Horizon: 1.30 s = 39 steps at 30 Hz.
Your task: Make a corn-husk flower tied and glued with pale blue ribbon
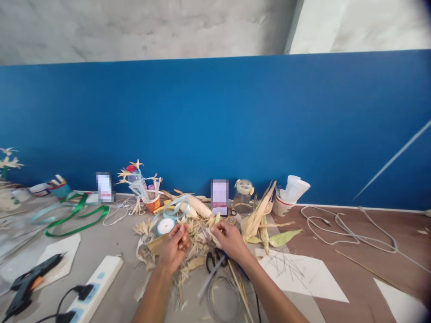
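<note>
My left hand (pixel 175 243) is closed in a pinch above a heap of dried corn husk scraps (pixel 193 244). To its right, my right hand (pixel 229 238) also pinches, fingertips turned toward the left. Whatever lies between the fingers of either hand is too small to make out. Black-handled scissors (pixel 215 260) lie just below my right hand, partly covered by a clear glue stick. A roll of pale blue ribbon (pixel 166 226) sits left of the heap. Whole corn husks (pixel 257 220) stand and lie beyond my right hand.
A phone (pixel 219 197) leans upright behind the heap, beside a glass jar (pixel 243 195). Paper cups (pixel 153 202) hold tools and husk flowers. At left are a glue gun (pixel 32 280), a power strip (pixel 97 287) and green ribbon (pixel 76 229). Thin wires lie on white paper (pixel 323 278); a white cable (pixel 357 233) curls at right.
</note>
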Available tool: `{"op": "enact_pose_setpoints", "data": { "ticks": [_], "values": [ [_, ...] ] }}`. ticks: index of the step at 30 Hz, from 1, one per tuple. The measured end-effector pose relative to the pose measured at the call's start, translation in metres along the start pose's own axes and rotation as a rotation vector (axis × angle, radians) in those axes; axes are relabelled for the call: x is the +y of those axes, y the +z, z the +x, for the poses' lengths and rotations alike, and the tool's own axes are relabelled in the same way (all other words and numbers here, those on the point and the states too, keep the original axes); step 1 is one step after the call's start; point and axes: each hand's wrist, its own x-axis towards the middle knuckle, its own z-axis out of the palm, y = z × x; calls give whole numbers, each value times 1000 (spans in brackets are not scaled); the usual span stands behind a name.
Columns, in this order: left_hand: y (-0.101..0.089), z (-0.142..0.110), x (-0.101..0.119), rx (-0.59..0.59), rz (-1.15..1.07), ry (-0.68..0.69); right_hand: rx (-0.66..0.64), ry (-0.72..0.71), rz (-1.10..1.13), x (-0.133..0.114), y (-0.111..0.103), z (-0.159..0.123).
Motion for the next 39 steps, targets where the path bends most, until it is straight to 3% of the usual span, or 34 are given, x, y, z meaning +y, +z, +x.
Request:
{"op": "enact_pose_setpoints", "data": {
  "ticks": [3, 9, 15, 19, 26, 33, 36, 39],
  "values": [
    [-7, 0, 8, -22, -79, 56, 7, -90, -94, -9, 7, 20],
    [-17, 1, 21, 6, -162, 130, -61, -113, -383, -21, 41, 83],
    [-13, 3, 4, 132, 265, 52, -100, -244, -575, -28, 83, 130],
    [-14, 3, -7, 92, 428, 41, -183, -348, -652, -23, 100, 143],
    [-12, 4, -10, 59, 502, 23, -225, -378, -663, -17, 94, 157],
    [-9, 6, -24, 23, 537, 37, -383, -550, -583, -23, 91, 151],
    [-13, 6, -30, 22, 613, 40, -396, -497, -453, -22, 96, 155],
    [-13, 4, -29, 60, 765, 94, -329, -428, -326, -25, 94, 162]
  ]
}}
